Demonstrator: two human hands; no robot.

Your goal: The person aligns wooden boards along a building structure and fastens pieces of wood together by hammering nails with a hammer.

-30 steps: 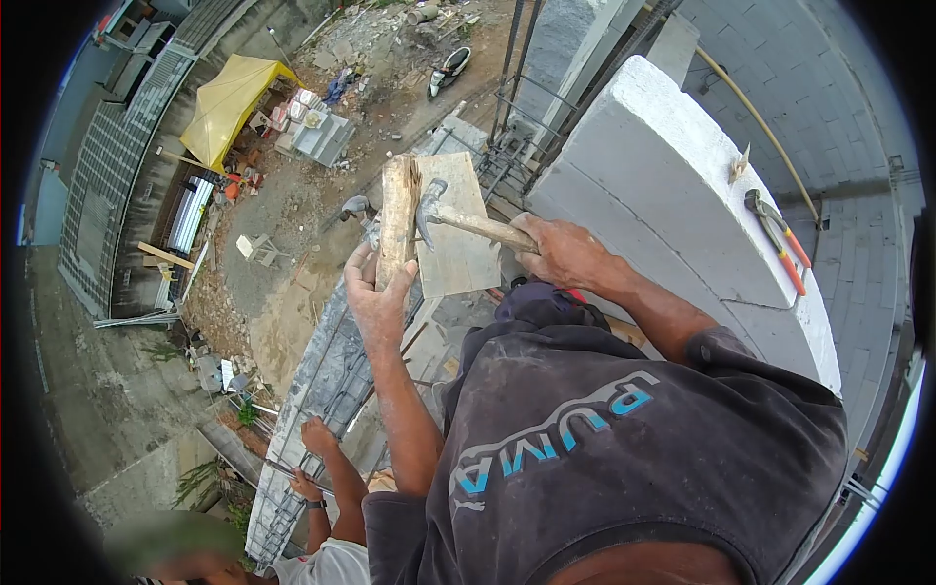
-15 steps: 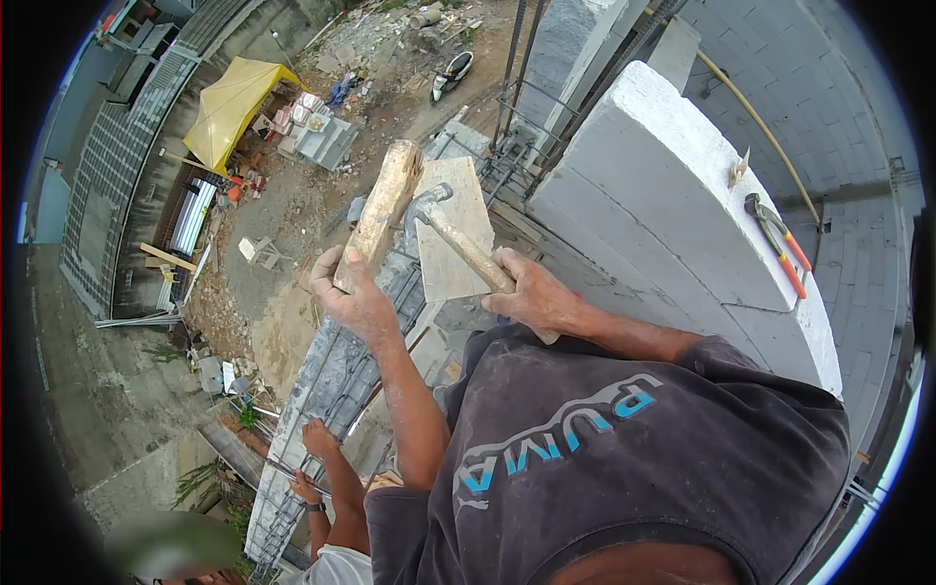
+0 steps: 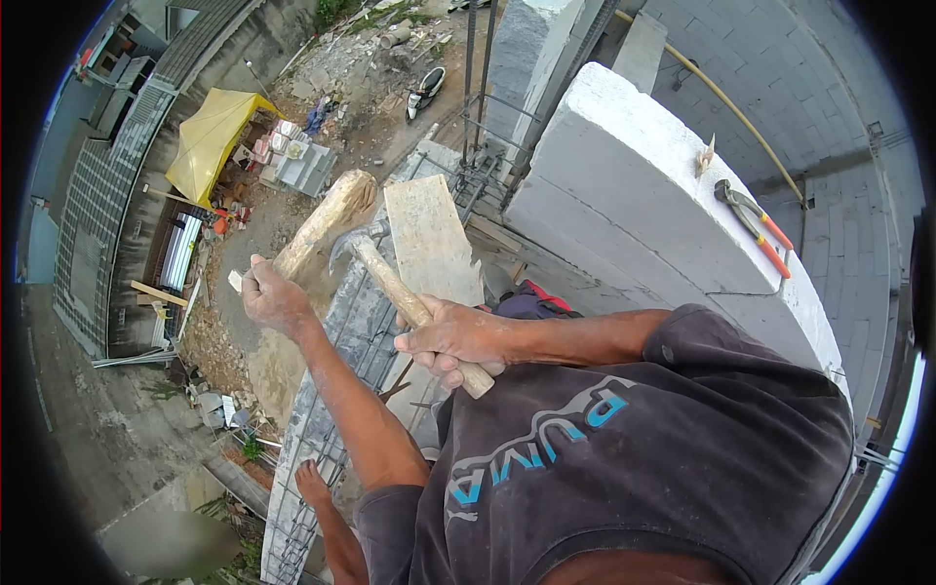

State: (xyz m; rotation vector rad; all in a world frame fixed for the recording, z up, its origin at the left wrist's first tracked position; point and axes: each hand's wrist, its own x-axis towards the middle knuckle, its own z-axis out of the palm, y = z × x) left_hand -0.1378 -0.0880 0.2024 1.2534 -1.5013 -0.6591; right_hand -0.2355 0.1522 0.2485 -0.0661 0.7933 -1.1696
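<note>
Grasping a rough wood piece (image 3: 327, 222) with the left hand (image 3: 276, 297), left of the flat board (image 3: 435, 239); clenching a hammer (image 3: 393, 281) in the right hand (image 3: 450, 341), below the board. Apparently underway, with both in hand; cannot tell the remaining work.

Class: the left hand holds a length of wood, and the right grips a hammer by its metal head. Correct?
Not its metal head: the head-camera view shows the right hand gripping the hammer by its wooden handle. The rest stands.
</note>
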